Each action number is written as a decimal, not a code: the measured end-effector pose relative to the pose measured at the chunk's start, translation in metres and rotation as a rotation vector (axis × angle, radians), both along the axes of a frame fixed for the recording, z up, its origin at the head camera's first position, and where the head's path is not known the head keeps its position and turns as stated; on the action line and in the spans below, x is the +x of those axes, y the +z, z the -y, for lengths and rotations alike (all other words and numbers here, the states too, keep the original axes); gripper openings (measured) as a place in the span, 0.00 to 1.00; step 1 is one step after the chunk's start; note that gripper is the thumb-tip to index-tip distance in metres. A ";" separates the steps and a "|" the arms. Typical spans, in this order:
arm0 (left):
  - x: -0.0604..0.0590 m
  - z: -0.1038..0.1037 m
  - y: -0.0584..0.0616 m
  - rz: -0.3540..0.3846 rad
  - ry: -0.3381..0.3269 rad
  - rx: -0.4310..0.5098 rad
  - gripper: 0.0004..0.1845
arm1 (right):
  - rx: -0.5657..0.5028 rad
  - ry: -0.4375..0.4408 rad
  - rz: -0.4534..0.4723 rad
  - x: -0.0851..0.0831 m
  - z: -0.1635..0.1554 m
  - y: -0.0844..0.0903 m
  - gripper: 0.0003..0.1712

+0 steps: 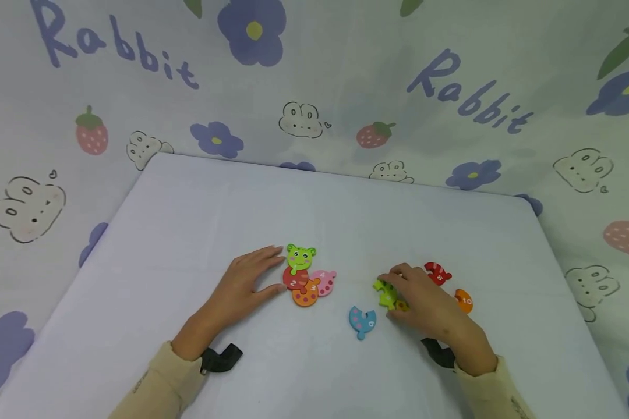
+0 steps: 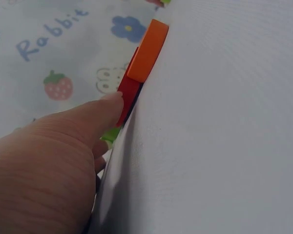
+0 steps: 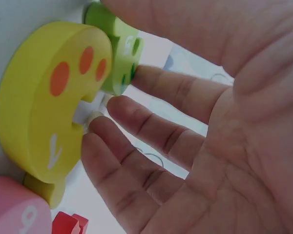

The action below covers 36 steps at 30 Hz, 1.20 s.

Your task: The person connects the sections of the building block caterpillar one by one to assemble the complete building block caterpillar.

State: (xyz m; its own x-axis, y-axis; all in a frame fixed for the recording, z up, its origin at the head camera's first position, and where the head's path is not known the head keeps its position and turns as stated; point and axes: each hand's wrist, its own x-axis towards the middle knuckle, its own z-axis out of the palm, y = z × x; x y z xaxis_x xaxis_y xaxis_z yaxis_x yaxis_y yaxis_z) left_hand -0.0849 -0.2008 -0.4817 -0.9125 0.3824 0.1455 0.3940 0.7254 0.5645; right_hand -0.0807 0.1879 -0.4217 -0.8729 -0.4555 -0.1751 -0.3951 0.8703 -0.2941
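Note:
My left hand (image 1: 243,286) rests beside a joined group of puzzle pieces, its fingers relaxed. Its thumb touches the red piece (image 1: 292,280) numbered 2, and its forefinger is close to the green animal-head piece (image 1: 300,257). An orange piece (image 1: 305,295) numbered 3 and a pink piece (image 1: 322,283) continue the group. With thumb and forefinger, my right hand (image 1: 424,299) pinches a light green puzzle piece (image 3: 121,61). Its other fingers extend beside a yellow piece (image 3: 44,117) with orange dots, mostly hidden under the hand in the head view.
A blue piece (image 1: 362,321) lies between the hands. Beyond the right hand are a red piece (image 1: 437,273) and an orange piece (image 1: 464,300) numbered 10. Another pink piece (image 3: 14,209) shows in the right wrist view. White cloth (image 1: 293,372) covers the table, with a printed curtain (image 1: 325,70) behind.

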 end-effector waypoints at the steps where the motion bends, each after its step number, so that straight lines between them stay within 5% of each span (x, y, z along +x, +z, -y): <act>1: 0.000 0.000 0.000 -0.002 0.000 -0.003 0.35 | 0.002 0.006 0.001 0.000 0.000 0.000 0.39; 20: -0.003 0.003 0.000 -0.033 -0.027 -0.028 0.32 | -0.111 0.031 -0.091 -0.007 -0.004 -0.020 0.33; 36: -0.001 0.000 -0.001 -0.044 -0.016 -0.006 0.31 | -0.101 -0.002 -0.095 -0.005 -0.003 -0.019 0.33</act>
